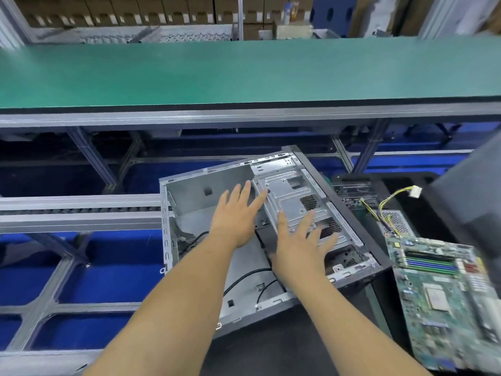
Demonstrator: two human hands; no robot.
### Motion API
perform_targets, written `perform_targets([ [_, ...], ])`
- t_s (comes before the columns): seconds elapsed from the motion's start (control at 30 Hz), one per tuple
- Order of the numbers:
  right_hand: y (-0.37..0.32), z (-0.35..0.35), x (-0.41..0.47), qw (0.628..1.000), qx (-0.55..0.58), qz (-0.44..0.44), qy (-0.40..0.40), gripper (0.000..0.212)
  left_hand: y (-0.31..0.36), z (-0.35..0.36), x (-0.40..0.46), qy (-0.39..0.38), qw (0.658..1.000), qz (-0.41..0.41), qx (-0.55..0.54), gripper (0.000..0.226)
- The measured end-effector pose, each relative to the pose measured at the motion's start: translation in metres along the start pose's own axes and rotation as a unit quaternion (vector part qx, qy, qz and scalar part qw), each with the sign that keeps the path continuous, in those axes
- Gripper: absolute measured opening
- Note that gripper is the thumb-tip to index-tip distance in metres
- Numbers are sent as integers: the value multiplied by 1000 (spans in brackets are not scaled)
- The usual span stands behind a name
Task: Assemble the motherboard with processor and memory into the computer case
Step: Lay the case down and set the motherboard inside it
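Head view: both hands flat-fingered and empty over the open computer case point(217, 191), left hand point(235, 213) above its bare steel bay, right hand point(299, 246) over the perforated drive cage. Green motherboard point(444, 297) lies just right of the case, not yet installed; next move, likely fetching it.

We see open grey sheet-metal computer case point(271, 213) lying on side, empty; green motherboard with processor and memory sticks point(444, 297) just right, outside.
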State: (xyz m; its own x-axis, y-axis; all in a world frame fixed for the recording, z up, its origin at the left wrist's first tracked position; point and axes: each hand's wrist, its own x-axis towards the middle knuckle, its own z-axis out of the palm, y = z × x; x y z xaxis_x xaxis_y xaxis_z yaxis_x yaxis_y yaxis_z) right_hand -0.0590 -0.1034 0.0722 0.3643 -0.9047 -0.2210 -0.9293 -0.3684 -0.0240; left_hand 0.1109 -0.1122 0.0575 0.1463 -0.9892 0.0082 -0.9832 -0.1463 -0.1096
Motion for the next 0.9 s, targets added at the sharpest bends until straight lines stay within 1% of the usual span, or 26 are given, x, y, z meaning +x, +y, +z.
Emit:
perform_targets([
  [0.1, 1, -1, 8, 1000, -22, -18, 7, 96, -12, -1, 3, 20, 998, 13, 56, 77],
  [0.2, 15, -6, 22, 997, -40, -65, 0, 99, -9, -12, 13, 44, 993, 50, 98, 62],
  [0.27, 31, -15, 37, 993, -50, -108, -7, 101, 3, -20, 19, 64, 990, 70, 101, 48],
  [0.33, 50, -25, 52, 987, -53, -150, -19, 103, 13, -24, 19, 73, 993, 61, 72, 38],
  [0.37, 60, -29, 59, 984, -52, -170, -23, 101, 17, -25, 18, 72, 994, 54, 63, 34],
  [0.43, 76, -32, 68, 978, -43, -203, -20, 90, 23, -26, 17, 69, 995, 35, 61, 29],
  [0.53, 81, -30, 80, 965, -59, -255, 17, 72, 26, -29, 14, 65, 997, 0, 47, 23],
  [0.6, 76, -28, 84, 957, -89, -273, 44, 69, 22, -30, 9, 65, 996, 5, 57, 19],
  [0.63, 73, -26, 84, 952, -111, -278, 60, 71, 18, -28, 5, 66, 995, 15, 66, 17],
  [0.7, 67, -24, 84, 943, -158, -279, 87, 80, 9, -24, -4, 62, 994, 37, 78, 16],
  [0.77, 60, -23, 81, 943, -178, -258, 109, 84, 0, -19, -12, 62, 992, 58, 90, 19],
  [0.83, 50, -24, 74, 960, -177, -180, 120, 86, -9, -15, -20, 65, 990, 82, 96, 22],
  [0.9, 44, -21, 60, 979, -147, -66, 128, 98, -15, -11, -25, 71, 990, 84, 86, 37],
])
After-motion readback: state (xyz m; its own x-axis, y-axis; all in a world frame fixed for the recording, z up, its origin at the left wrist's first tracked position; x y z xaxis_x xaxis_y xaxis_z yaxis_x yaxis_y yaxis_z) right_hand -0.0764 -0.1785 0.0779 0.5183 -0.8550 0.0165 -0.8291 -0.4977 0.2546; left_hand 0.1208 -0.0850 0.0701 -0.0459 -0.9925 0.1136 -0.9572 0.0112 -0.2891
